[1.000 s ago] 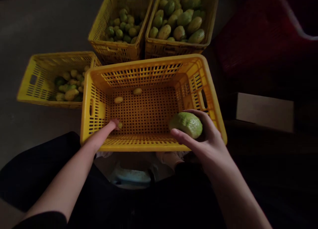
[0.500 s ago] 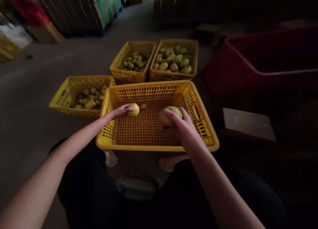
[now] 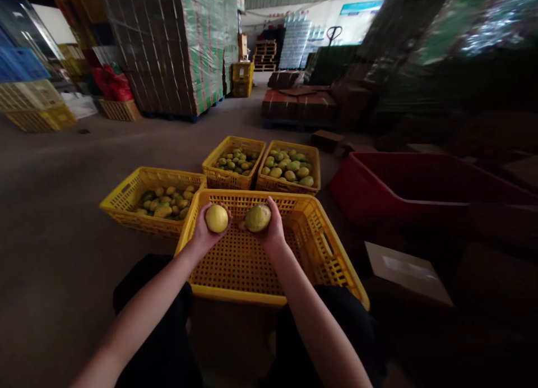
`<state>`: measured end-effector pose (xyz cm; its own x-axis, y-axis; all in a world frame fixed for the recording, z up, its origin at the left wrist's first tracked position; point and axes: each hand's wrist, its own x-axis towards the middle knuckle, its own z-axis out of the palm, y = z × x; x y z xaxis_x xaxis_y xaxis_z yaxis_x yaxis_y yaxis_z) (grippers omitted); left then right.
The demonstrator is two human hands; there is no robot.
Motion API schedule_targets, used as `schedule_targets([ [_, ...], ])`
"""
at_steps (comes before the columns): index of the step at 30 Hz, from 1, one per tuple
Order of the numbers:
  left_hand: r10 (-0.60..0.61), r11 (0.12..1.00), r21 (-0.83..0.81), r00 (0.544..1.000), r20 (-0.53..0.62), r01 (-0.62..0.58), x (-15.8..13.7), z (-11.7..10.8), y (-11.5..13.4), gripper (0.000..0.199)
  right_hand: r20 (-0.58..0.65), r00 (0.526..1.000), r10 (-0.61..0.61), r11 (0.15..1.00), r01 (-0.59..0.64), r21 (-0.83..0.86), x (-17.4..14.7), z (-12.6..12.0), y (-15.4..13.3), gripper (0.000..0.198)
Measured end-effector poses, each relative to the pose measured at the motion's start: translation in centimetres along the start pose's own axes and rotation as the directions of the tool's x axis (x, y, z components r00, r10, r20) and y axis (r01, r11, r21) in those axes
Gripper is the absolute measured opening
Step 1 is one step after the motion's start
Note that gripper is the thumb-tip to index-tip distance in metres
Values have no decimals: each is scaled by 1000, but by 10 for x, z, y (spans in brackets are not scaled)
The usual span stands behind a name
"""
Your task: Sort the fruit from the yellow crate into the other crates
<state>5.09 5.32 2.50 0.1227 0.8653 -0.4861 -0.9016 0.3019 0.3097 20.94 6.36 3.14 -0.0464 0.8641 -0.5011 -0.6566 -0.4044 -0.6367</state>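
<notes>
Yellow fruit [image 3: 217, 218] and greenish fruit [image 3: 258, 217], probably firm but bruisable, are filling left hand [image 3: 202, 231] and right hand [image 3: 275, 229], fingers [image 3: 274, 209] wisely cupping their sides.

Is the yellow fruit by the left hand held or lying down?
Held: the left hand cups the yellow fruit, showing on both sides of it, over the big crate.

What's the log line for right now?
left hand: holding yellow fruit | right hand: holding greenish fruit | near crate: under both hands
</notes>
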Motion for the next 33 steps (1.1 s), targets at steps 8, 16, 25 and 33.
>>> schedule_targets([
  [8,310,900,260,933,181,-349,10,-1,-10,25,-1,854,-521,794,484,-368,2,5,31,45],
  [16,373,671,484,820,435,-562,7,-8,-13,23,168,770,-616,622,606,-496,-8,-5,38,45],
  [25,338,613,597,855,395,-518,0,-4,1,22,237,738,-632,530,635,-562,-6,-9,44,46],
  [33,119,942,331,980,-161,-60,3,4,-1,22,120,937,-327,824,345,-449,-2,-2,42,37],
])
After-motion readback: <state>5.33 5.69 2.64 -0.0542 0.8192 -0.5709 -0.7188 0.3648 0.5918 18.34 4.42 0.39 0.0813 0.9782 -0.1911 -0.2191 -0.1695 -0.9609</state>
